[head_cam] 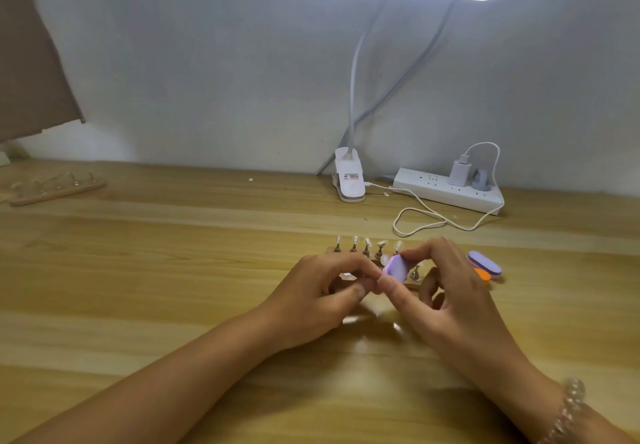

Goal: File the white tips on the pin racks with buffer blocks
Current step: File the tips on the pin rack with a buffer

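A wooden pin rack with several metal pins carrying white tips stands at the middle of the table, mostly hidden behind my hands. My right hand pinches a purple buffer block between thumb and fingers. The block's face presses against a white tip. My left hand is closed around that tip's pin, its fingertips touching the right thumb. The pin itself is hidden by my fingers.
Two more buffer blocks, purple and orange, lie just right of my right hand. A second pin rack sits far left. A lamp clamp, a power strip and a looped white cable line the back wall.
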Demonstrator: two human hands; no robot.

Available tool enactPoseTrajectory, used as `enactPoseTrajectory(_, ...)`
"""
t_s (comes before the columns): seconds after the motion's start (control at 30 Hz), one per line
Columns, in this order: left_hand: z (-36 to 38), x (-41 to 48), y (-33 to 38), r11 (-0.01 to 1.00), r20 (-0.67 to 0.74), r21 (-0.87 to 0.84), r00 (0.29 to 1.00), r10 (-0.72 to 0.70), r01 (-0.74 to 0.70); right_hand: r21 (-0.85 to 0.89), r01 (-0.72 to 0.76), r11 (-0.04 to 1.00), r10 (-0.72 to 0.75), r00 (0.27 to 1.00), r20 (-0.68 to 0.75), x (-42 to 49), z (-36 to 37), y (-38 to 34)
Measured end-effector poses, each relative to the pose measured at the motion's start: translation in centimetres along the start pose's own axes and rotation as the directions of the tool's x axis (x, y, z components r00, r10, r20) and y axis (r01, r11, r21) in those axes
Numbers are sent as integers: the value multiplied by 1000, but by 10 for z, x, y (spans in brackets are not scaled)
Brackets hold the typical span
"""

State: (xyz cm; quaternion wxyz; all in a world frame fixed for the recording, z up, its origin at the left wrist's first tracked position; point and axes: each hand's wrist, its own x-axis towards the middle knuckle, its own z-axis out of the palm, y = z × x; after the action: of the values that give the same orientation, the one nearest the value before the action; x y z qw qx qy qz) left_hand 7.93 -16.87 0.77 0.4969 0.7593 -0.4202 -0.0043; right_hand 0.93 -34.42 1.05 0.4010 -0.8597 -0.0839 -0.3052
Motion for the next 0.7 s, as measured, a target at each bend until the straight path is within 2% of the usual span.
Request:
enactPoseTrajectory(0.1, 0, 0, -5, 999, -1, 44, 1000, -18, 18, -43, 100, 994, -98, 993, 64, -6, 4, -5)
enactPoseTrajectory(0.17, 1, 0, -6, 999, 1, 44, 1000, -23, 23, -41, 107, 993, -103, 991, 83, -6, 4, -5)
enactPoseTrajectory(0.33, 1, -1, -3, 1000, -18, -28, 1000, -8, 8, 114, -111, 987, 116, 992, -42, 2, 0, 7)
enactPoseTrajectory(0.4, 1, 0, -2, 1000, -19, -25, 1000, 6, -7, 158, -146, 977, 160, 984, -83, 3, -3, 7)
enactPoseTrajectory(0.47, 1, -1, -3, 1000, -17, 3, 1000, 16, -16, 130, -101, 986, 108, 993, -53, 1, -1, 4)
enactPoseTrajectory(0.57, 2, -2, -6, 998, -22, 67, 1000, 7, -5, 20, 66, 998, -67, 996, 63, -6, 6, -2)
enactPoseTrajectory(0.7, 3, -1, -7, 996, -18, 88, 1000, 10, -9, 44, -26, 999, 25, 999, 22, -1, 2, 1)
